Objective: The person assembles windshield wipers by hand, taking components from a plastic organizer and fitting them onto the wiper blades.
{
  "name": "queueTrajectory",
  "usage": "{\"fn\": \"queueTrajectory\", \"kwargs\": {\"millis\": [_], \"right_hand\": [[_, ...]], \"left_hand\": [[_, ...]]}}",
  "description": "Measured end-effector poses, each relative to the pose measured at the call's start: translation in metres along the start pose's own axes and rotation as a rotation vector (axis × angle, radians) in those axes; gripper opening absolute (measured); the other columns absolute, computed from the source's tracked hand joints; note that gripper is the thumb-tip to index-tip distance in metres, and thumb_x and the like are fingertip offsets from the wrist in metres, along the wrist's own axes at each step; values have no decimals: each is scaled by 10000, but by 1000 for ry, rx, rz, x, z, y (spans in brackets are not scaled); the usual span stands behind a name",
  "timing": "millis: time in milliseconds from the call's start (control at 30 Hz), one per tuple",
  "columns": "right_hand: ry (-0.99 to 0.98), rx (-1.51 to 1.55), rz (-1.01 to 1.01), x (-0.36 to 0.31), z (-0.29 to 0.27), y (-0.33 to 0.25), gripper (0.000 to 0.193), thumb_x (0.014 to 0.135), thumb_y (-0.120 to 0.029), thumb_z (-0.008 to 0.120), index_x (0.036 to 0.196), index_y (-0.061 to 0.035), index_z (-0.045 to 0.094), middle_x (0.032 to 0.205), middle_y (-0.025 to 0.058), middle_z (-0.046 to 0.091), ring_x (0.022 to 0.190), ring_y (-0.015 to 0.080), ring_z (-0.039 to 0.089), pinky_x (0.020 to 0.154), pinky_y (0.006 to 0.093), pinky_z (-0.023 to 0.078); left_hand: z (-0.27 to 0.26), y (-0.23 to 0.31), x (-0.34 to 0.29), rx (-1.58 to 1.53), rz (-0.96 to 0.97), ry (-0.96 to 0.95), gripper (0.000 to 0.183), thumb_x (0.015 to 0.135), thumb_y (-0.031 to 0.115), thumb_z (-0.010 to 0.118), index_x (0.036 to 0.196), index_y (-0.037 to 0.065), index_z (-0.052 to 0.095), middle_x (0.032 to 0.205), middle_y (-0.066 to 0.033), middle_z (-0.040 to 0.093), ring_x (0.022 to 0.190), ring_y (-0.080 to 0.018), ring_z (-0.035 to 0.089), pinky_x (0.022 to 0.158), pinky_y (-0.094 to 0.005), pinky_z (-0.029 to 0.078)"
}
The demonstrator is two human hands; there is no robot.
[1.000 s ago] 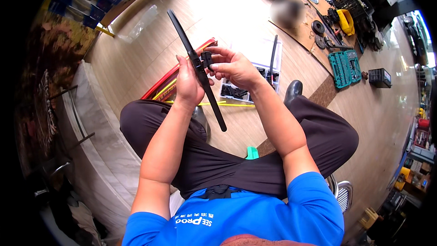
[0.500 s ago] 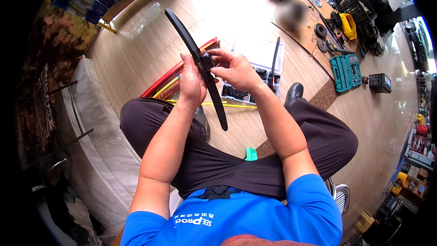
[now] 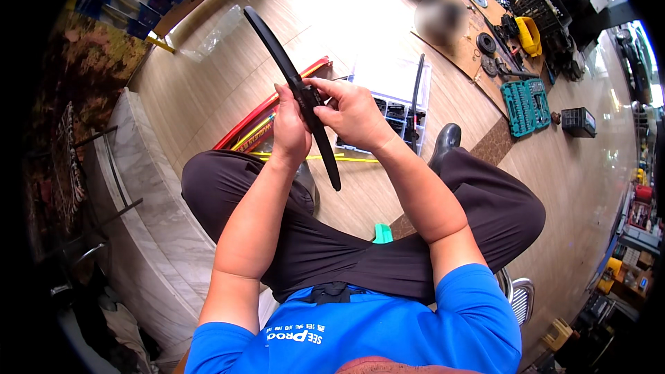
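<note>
Wiper (image 3: 305,100): Held in the air ahead of the body, above the floor (image 3: 355,204); one long, dark, slightly bowed piece.
Long axis: Slants from far left to near right; I find both ends free, one well beyond the hands, one pointing back toward the body.
Left hand (image 3: 291,128): Cupped, about half closed around the wiper from its left side near mid-length, thumb raised; some fingertips are hidden from me.
Right hand (image 3: 357,114): Almost closed, forefinger and thumb on the clip (image 3: 314,95) at the wiper's middle; I cannot tell how firm the pinch is.
Bearing: Wiper lies right of the left palm and left of the right hand. Both hands touch; I record neither as nearer. The clip is on the right-hand side.
Clip seating: Cannot tell; fingers cover part of it.
Box (image 3: 398,77): On the floor beyond the right wrist, lid raised, small black parts (image 3: 395,112) inside.
Pack (image 3: 251,122): Red, on the floor beyond the left hand.
Toolkit (image 3: 524,107): Teal, open, well apart to the right.
</note>
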State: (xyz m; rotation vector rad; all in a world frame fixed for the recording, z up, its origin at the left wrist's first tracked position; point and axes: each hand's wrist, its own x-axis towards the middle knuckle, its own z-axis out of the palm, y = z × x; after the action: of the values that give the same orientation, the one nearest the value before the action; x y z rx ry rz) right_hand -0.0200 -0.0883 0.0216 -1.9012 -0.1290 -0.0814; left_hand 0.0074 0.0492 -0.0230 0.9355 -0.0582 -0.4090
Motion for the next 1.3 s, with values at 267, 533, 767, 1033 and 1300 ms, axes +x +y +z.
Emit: {"fn": "queueTrajectory", "kwargs": {"millis": [267, 533, 767, 1033, 1300], "right_hand": [[24, 20, -19, -1, 9, 12, 446, 795, 2, 656, 1235, -7, 587, 892, 76, 640, 731, 98, 615, 672, 240, 514], [0, -35, -33, 0, -1, 3, 487, 769, -5, 605, 1256, -17, 581, 781, 66, 589, 647, 85, 543, 623, 246, 477], [-201, 458, 211, 5, -24, 13, 444, 842, 31, 594, 1280, -41, 578, 932, -18, 641, 729, 20, 545, 611, 176, 446], [-218, 615, 323, 6, -26, 4, 422, 839, -13, 648, 1254, 9, 572, 961, 19, 645, 748, 50, 577, 625, 197, 474], [-20, 422, 215, 4, -5, 19, 412, 797, -9, 623, 1201, 65, 583, 904, 96, 679, 744, 137, 632, 679, 267, 529]], "left_hand": [[0, 0, 2, -101, -56, -44, 683, 995, 555, 175, 1235, -14, 468, 1176, -146, 584, 1136, -247, 553, 1017, -396, 418], [3, 6, -1, -39, -48, -96, 367, 896, 57, 588, 1227, 2, 440, 1066, -92, 597, 991, -183, 607, 918, -322, 484], [9, 8, -3, -21, -61, -98, 355, 955, 180, 469, 1266, 14, 429, 1152, -132, 580, 1019, -215, 593, 859, -333, 488], [2, 10, -3, -155, -164, -48, 666, 993, 568, 146, 1292, 49, 435, 1209, -151, 568, 1028, -236, 565, 796, -359, 464], [13, 13, -4, -173, -92, -27, 688, 976, 602, 171, 1233, 21, 437, 1183, -167, 554, 1121, -296, 540, 1009, -435, 408]]}}
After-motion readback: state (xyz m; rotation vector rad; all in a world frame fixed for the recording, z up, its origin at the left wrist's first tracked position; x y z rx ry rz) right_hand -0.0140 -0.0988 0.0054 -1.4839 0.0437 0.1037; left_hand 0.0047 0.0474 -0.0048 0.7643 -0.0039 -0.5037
